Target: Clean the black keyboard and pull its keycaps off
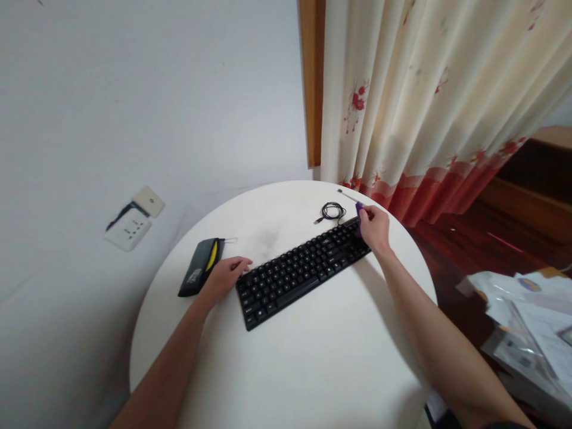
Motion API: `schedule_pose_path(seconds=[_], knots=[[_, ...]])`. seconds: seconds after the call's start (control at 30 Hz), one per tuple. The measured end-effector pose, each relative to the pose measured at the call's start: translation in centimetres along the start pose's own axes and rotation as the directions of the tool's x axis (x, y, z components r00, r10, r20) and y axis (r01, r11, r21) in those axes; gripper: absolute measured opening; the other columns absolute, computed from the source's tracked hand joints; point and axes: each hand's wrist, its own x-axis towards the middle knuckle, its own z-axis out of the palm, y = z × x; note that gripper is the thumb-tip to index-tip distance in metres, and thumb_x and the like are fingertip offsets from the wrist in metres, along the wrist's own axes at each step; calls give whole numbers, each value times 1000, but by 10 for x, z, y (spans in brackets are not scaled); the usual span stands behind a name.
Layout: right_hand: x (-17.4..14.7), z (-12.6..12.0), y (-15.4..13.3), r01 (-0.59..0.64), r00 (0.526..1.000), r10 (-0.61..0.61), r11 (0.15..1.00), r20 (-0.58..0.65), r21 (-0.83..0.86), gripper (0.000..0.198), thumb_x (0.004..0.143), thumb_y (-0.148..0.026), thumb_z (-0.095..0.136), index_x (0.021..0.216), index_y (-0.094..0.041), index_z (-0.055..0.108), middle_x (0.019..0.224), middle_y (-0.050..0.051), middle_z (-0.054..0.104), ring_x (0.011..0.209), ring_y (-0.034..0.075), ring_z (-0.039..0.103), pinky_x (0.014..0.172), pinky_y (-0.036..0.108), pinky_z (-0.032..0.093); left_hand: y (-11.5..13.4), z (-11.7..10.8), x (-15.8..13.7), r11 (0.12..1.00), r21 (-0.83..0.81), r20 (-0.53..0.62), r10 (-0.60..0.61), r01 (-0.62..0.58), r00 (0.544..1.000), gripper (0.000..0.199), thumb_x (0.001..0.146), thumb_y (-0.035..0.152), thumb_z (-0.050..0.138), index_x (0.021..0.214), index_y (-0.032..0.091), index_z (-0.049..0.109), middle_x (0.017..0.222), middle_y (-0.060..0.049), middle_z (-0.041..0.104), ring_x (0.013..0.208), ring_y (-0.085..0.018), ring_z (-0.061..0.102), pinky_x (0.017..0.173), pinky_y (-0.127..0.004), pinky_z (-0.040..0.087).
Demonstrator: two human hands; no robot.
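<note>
A black keyboard (299, 268) lies slantwise on the white round table (313, 363), its right end farther from me. My left hand (226, 275) grips its left end near the back corner, fingers bent against the edge. At the other end, my right hand (374, 226) is closed around a slim purple tool (358, 208) held over the rightmost keys; its lower end is partly hidden, so its exact kind is unclear. The coiled keyboard cable (333, 210) with a USB plug lies behind the keyboard. Beyond it rests a toothbrush (348, 195) with dark bristles.
Left of my left hand lies a dark pouch (196, 268) with a yellow stripe and a thin loop. A wall socket (128, 226) is on the left wall. Curtains (393, 119) hang behind the table. Plastic bags and papers (531, 322) are piled at the right.
</note>
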Motion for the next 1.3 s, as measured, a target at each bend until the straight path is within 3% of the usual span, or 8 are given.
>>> schedule_pose_path(seconds=[0.17, 0.33, 0.43, 0.63, 0.73, 0.83, 1.07, 1.3], knots=[[-21, 11, -13, 98, 967, -77, 992, 244, -75, 12, 85, -25, 60, 79, -19, 69, 82, 8, 72, 76, 23, 62, 73, 32, 43, -1, -1, 0, 1000, 25, 3, -1, 1, 1000, 44, 81, 52, 49, 88, 17, 75, 82, -7, 75, 78, -25, 68, 77, -34, 50], [-59, 29, -52, 374, 773, -287, 926, 565, -41, 16, 91, -21, 54, 86, -19, 69, 92, 9, 73, 84, 21, 63, 75, 29, 42, -3, -1, 0, 999, 43, 15, -1, 1, 1000, 44, 84, 51, 48, 91, 17, 75, 85, -7, 75, 83, -26, 68, 81, -35, 50], [-63, 27, -61, 358, 678, -378, 919, 630, 165, 14, 90, -21, 57, 84, -17, 69, 84, 6, 71, 76, 17, 61, 73, 27, 42, -5, 0, 0, 999, 47, 18, -3, 2, 1000, 44, 84, 51, 48, 92, 17, 75, 86, -7, 75, 85, -26, 68, 82, -35, 49], [-20, -10, -34, 234, 778, -308, 951, 547, 203, 18, 87, -25, 57, 77, -15, 68, 73, 3, 69, 70, 16, 59, 67, 27, 43, 0, -1, 0, 999, 41, 22, -11, 10, 1000, 45, 83, 52, 48, 91, 16, 75, 86, -8, 75, 85, -26, 68, 80, -35, 49], [2, -31, -10, 171, 925, -152, 985, 347, -25, 15, 85, -23, 57, 79, -16, 70, 78, 6, 70, 72, 19, 60, 69, 29, 43, 2, -2, -1, 999, 38, 22, -18, 17, 1000, 46, 83, 52, 48, 91, 16, 75, 87, -8, 76, 83, -26, 68, 80, -35, 50], [8, -41, 4, 123, 943, -30, 957, 332, -262, 9, 81, -20, 63, 76, -19, 70, 76, 7, 69, 69, 20, 59, 68, 31, 43, 2, -2, 0, 999, 46, 23, -19, 18, 1000, 46, 82, 52, 48, 91, 16, 75, 87, -8, 76, 84, -26, 69, 80, -35, 50], [-15, -29, -9, 297, 639, -172, 954, 749, -35, 11, 71, -9, 67, 69, -20, 69, 68, 3, 67, 60, 16, 57, 57, 28, 40, 0, -1, 0, 999, 39, 21, -12, 11, 1000, 45, 83, 53, 48, 89, 17, 75, 87, -7, 76, 87, -27, 69, 81, -35, 50], [-37, -22, -38, 133, 287, -331, 943, 899, 305, 7, 78, -21, 65, 72, -18, 66, 63, -1, 63, 58, 12, 53, 55, 23, 41, 2, -3, 1, 998, 55, 24, -15, 13, 1000, 46, 82, 54, 48, 90, 17, 75, 86, -7, 76, 87, -27, 69, 81, -36, 49]])
